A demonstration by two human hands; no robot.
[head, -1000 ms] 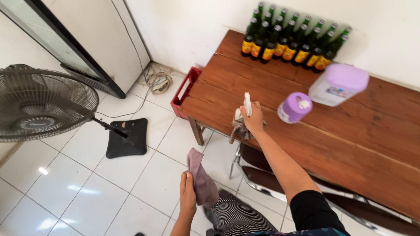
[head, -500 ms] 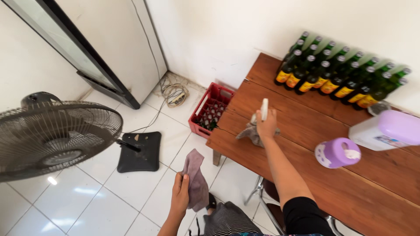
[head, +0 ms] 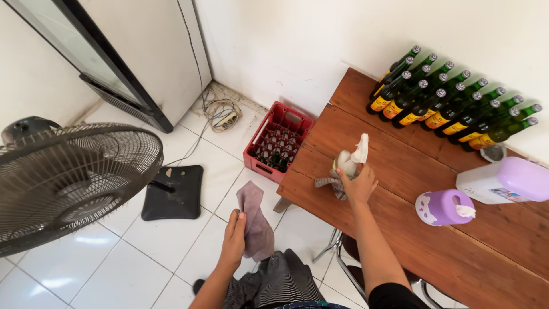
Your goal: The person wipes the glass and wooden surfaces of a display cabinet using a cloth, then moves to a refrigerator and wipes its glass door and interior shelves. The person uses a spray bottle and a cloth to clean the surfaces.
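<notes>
Wooden worktop (head: 400, 229): right hand (head: 359, 184) still grips the spray bottle (head: 350, 162), now planted on the striped rag (head: 329, 184); left hand (head: 234, 233), low beside it, keeps clutching the mauve cloth (head: 254, 220).

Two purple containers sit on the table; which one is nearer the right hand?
The small purple tub, standing by the table's near edge. The big purple-capped jug lies farther from the right hand, toward the wall.

Matt brown wooden table (head: 400, 166); soft mauve cloth (head: 255, 220); glossy green glass bottles (head: 452, 109); glossy white floor tiles (head: 114, 257).
</notes>
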